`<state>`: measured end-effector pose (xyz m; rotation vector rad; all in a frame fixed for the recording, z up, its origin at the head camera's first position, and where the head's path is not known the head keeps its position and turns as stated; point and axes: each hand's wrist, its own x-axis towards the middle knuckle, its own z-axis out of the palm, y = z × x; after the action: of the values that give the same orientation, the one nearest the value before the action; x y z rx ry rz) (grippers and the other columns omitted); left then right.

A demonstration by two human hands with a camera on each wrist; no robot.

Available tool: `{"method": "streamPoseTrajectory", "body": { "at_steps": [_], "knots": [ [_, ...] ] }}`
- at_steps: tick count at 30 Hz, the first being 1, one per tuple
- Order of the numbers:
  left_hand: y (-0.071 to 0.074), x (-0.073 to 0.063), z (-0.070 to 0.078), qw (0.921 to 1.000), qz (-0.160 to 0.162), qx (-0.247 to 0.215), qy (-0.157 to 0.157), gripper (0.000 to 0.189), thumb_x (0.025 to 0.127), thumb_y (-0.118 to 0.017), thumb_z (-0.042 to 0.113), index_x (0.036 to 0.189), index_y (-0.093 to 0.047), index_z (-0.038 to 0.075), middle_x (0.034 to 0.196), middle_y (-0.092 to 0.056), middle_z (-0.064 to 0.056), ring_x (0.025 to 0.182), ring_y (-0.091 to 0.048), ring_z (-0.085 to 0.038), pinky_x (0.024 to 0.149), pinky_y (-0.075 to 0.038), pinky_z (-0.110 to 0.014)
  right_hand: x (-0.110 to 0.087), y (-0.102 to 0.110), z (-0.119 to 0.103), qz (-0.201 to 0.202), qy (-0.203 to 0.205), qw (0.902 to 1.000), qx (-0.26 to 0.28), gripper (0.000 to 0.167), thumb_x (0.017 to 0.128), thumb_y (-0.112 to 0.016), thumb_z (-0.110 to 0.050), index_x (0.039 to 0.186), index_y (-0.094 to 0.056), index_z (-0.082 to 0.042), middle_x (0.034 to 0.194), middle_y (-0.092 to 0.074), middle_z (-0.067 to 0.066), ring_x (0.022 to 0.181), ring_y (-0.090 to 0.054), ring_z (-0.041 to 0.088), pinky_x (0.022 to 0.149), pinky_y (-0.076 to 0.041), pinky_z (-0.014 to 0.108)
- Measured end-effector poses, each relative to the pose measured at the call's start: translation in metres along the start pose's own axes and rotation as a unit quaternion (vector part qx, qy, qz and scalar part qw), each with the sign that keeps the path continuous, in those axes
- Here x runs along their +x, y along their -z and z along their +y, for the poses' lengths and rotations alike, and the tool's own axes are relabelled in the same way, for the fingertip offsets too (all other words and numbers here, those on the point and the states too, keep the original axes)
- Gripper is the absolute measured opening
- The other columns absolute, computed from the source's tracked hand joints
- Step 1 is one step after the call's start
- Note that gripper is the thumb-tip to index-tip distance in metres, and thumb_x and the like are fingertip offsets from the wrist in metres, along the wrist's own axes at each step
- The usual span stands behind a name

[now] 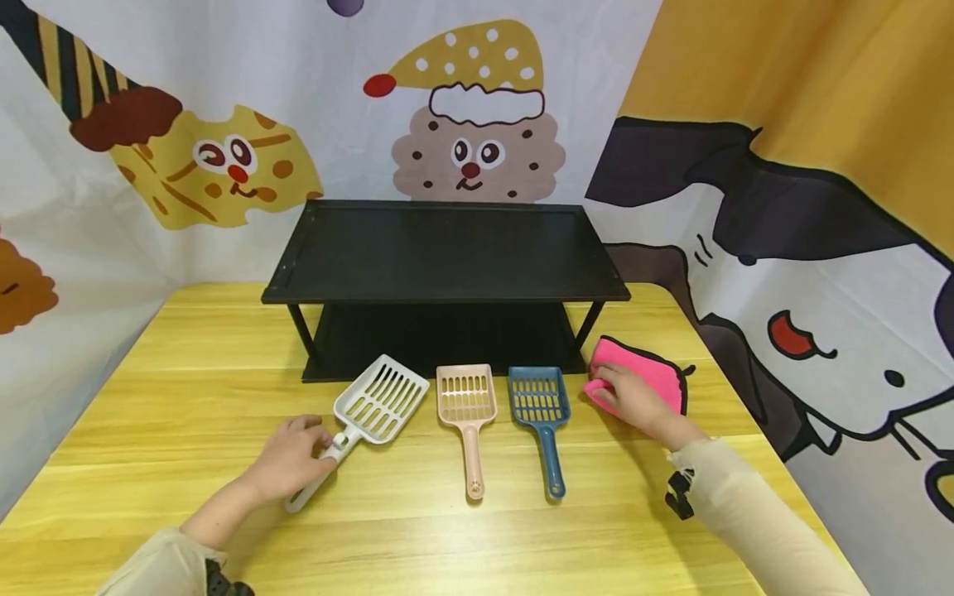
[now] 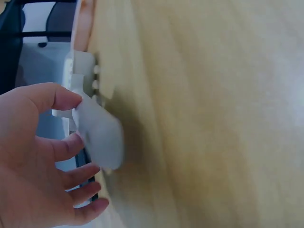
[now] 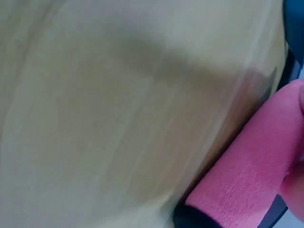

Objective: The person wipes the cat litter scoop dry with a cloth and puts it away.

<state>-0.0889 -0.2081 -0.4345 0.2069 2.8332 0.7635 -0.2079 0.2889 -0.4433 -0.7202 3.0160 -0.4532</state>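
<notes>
From where I stand, the left hand pinches a white plastic scoop with a slotted, squarish head by its handle, thumb and forefinger on it and the other fingers loose, perhaps because a light tool needs no fuller grasp. That scoop lies aslant on the yellow wood-grain table, its head pointing away from the person, so the handle falls naturally towards the left arm. The right hand grips a folded bright-pink fleecy cloth with black edging by its near left part, the fingers narrowed on the fabric; the right wrist view shows too little of them to tell how firm the hold is. Between the hands, a pale-pink plastic slotted scoop and a dark-blue plastic slotted scoop lie side by side, handles towards the person, presumably for an easy reach. Behind them all stands a black two-tier rack, its thin posts leaving the lower tier open to the front.
</notes>
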Motion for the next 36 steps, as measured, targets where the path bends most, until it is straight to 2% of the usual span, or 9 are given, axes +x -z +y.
{"method": "streamPoseTrajectory", "body": {
  "at_steps": [4,8,10,12,16,22,27,31,36],
  "knots": [
    [0.011,0.002,-0.005,0.9907,-0.049,-0.127,0.009,0.028,0.089,-0.057,0.016,0.106,-0.059,-0.007,0.113,-0.057,-0.027,0.102,-0.055,-0.037,0.081,-0.048,-0.043,-0.001,0.011,0.004,0.013,-0.047,0.9957,0.079,0.030,0.095,-0.054,-0.018,0.118,-0.057,0.000,0.118,-0.060,0.021,0.111,-0.056,0.037,0.095,-0.043,0.052],
    [0.019,0.005,-0.014,0.9524,-0.118,-0.281,0.006,0.040,0.095,-0.048,0.008,0.121,-0.040,-0.020,0.103,-0.062,-0.024,0.084,-0.062,-0.018,0.068,-0.052,-0.029,-0.003,0.023,0.007,0.047,-0.085,0.9880,0.121,0.030,0.096,-0.051,-0.024,0.116,-0.057,-0.003,0.109,-0.062,0.020,0.096,-0.057,0.032,0.084,-0.046,0.046],
    [0.021,0.006,-0.016,0.9326,-0.144,-0.331,0.005,0.045,0.096,-0.046,0.007,0.125,-0.032,-0.024,0.106,-0.061,-0.028,0.081,-0.063,-0.014,0.066,-0.053,-0.027,-0.004,0.029,0.008,0.060,-0.108,0.9819,0.144,0.032,0.097,-0.050,-0.027,0.116,-0.056,-0.002,0.105,-0.060,0.020,0.089,-0.054,0.029,0.078,-0.045,0.040],
    [0.024,0.005,-0.018,0.9224,-0.158,-0.352,0.009,0.050,0.096,-0.047,0.008,0.128,-0.028,-0.025,0.110,-0.060,-0.030,0.079,-0.063,-0.011,0.066,-0.054,-0.024,-0.005,0.034,0.009,0.069,-0.124,0.9755,0.168,0.034,0.097,-0.049,-0.029,0.114,-0.055,-0.001,0.100,-0.058,0.019,0.084,-0.051,0.026,0.071,-0.043,0.034],
    [0.028,0.004,-0.021,0.9164,-0.168,-0.363,0.007,0.054,0.097,-0.047,0.010,0.129,-0.025,-0.026,0.115,-0.058,-0.032,0.080,-0.064,-0.009,0.067,-0.054,-0.023,-0.008,0.041,0.010,0.083,-0.142,0.9657,0.201,0.036,0.097,-0.049,-0.031,0.112,-0.054,0.001,0.093,-0.055,0.017,0.076,-0.047,0.019,0.061,-0.041,0.024],
    [0.036,0.004,-0.020,0.9129,-0.170,-0.371,0.004,0.058,0.096,-0.049,0.013,0.131,-0.023,-0.025,0.115,-0.059,-0.030,0.080,-0.064,-0.008,0.068,-0.054,-0.024,-0.010,0.049,0.009,0.129,-0.137,0.9592,0.211,0.032,0.097,-0.050,-0.026,0.108,-0.057,0.004,0.092,-0.057,0.016,0.072,-0.047,0.007,0.060,-0.042,0.019],
    [0.043,0.006,-0.014,0.9060,-0.179,-0.383,-0.003,0.060,0.096,-0.051,0.016,0.132,-0.024,-0.024,0.112,-0.063,-0.023,0.079,-0.063,-0.007,0.067,-0.054,-0.022,-0.015,0.062,0.004,0.154,-0.148,0.9489,0.233,0.034,0.097,-0.051,-0.026,0.109,-0.056,0.005,0.084,-0.055,-0.005,0.070,-0.047,-0.001,0.059,-0.044,0.016],
    [0.046,0.008,-0.009,0.8997,-0.190,-0.393,-0.014,0.060,0.096,-0.051,0.016,0.133,-0.024,-0.024,0.115,-0.061,-0.026,0.080,-0.064,-0.008,0.068,-0.054,-0.022,-0.020,0.074,-0.003,0.173,-0.153,0.9366,0.263,0.035,0.097,-0.050,-0.025,0.111,-0.053,0.007,0.078,-0.051,-0.023,0.069,-0.049,-0.005,0.059,-0.045,0.014],
    [0.049,0.011,-0.002,0.8982,-0.199,-0.391,-0.021,0.062,0.096,-0.052,0.018,0.133,-0.025,-0.023,0.117,-0.060,-0.028,0.079,-0.063,-0.007,0.066,-0.053,-0.021,-0.022,0.086,-0.013,0.185,-0.153,0.9295,0.280,0.028,0.097,-0.050,-0.026,0.106,-0.055,-0.001,0.076,-0.053,-0.023,0.067,-0.051,-0.004,0.057,-0.045,0.014]
  ]
}}
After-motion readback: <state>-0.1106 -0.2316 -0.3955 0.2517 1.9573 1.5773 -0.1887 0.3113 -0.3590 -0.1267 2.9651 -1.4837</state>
